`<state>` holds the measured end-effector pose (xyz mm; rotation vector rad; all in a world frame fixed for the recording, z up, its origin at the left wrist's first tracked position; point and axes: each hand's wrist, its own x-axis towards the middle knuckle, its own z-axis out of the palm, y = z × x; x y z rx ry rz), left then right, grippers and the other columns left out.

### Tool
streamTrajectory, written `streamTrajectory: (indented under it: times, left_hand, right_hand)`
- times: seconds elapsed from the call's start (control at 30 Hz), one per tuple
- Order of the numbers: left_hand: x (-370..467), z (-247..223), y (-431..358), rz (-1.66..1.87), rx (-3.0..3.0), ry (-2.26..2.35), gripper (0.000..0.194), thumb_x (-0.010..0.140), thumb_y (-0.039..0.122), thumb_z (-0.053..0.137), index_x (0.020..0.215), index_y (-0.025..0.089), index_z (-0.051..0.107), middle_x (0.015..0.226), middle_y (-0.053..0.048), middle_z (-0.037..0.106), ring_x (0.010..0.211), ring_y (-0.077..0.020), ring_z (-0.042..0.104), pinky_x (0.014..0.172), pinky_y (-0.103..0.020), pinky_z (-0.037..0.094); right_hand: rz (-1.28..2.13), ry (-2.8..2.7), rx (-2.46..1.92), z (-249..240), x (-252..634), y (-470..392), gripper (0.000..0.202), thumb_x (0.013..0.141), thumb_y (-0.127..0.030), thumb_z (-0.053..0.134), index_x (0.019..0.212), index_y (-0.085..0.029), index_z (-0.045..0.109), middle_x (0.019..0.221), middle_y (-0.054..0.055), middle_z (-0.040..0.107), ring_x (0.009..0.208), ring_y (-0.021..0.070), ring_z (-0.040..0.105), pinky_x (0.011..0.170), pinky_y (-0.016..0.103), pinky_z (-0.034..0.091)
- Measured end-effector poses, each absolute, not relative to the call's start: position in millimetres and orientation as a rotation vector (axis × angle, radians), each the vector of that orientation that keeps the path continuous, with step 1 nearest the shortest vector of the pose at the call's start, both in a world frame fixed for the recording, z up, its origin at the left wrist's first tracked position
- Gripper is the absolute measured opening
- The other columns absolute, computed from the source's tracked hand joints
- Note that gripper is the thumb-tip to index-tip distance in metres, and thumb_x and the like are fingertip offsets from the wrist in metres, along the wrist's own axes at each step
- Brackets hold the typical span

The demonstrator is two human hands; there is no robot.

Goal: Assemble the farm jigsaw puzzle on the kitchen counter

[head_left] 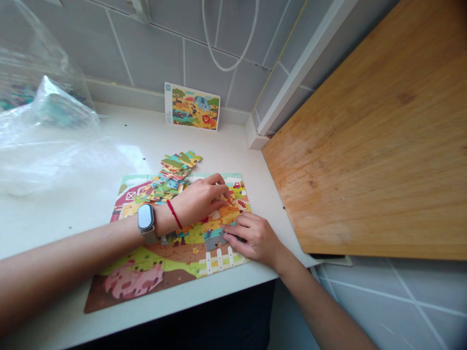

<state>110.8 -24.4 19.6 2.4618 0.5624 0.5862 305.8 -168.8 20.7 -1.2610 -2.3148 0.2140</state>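
Observation:
A farm-scene jigsaw puzzle (134,279) lies flat on the white counter, showing a pink pig, a barn and a white fence. On its right part sit animal-scene puzzle pieces (215,224) in yellow, orange and blue, some joined. My left hand (200,198), with a watch and a red cord at the wrist, reaches across; its fingers are bent together at a small orange puzzle piece (231,198). My right hand (255,238) has thumb and fingers closed on the right edge of the joined pieces. A heap of loose puzzle pieces (175,172) rests beyond my left hand, overlapping the farm puzzle's far edge.
A picture card (195,108) with a savanna scene leans on the tiled wall. Clear plastic packaging (47,131) covers the counter's left side. A wooden board (379,146) stands on the right. A white cable (233,65) hangs above.

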Motion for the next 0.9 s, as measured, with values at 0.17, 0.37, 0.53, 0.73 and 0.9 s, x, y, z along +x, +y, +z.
streamTrajectory:
  times: [0.17,0.37,0.53,0.73,0.9]
  left_hand:
    - [110,20,-21,0.531,2.466,0.542,0.010,0.096,0.021,0.072,0.103,0.019,0.078,0.112,-0.009,0.068,0.093,-0.0208,0.069,0.090,-0.037,0.056]
    - [110,19,-21,0.471,2.559,0.485,0.026,0.100,0.016,0.057,0.106,0.023,0.082,0.118,-0.010,0.072,0.101,-0.0248,0.070,0.097,-0.043,0.055]
    - [98,44,-11,0.458,2.521,0.397,0.047,0.089,0.001,0.045,0.119,0.019,0.076,0.123,-0.011,0.072,0.103,-0.0211,0.071,0.093,-0.034,0.056]
    - [65,75,14,0.284,2.648,0.508,0.032,0.104,0.027,0.045,0.108,0.022,0.076,0.108,-0.008,0.074,0.087,-0.0198,0.069,0.083,-0.032,0.053]
    - [50,79,16,0.251,2.688,0.545,0.027,0.102,0.033,0.052,0.113,0.024,0.075,0.109,-0.008,0.073,0.087,-0.0204,0.069,0.081,-0.032,0.052]
  right_hand:
    - [0.232,-2.305,-1.257,21,306,-169,0.025,0.104,-0.032,0.062,0.109,-0.017,0.081,0.076,0.005,0.069,0.069,0.0186,0.059,0.063,0.033,0.051]
    - [0.243,-2.312,-1.277,20,306,-170,0.023,0.103,-0.032,0.063,0.110,-0.019,0.081,0.076,0.005,0.069,0.069,0.0187,0.059,0.065,0.033,0.051]
    - [0.231,-2.325,-1.252,20,307,-169,0.036,0.097,-0.051,0.073,0.108,-0.018,0.079,0.078,0.006,0.071,0.071,0.0199,0.063,0.065,0.033,0.053]
    - [0.208,-2.309,-1.239,20,306,-170,0.042,0.093,-0.055,0.075,0.107,-0.016,0.079,0.076,0.006,0.070,0.068,0.0188,0.062,0.063,0.032,0.050]
    - [0.169,-2.316,-1.217,21,304,-170,0.040,0.097,-0.052,0.072,0.105,-0.014,0.079,0.073,0.005,0.068,0.065,0.0185,0.059,0.060,0.032,0.047]
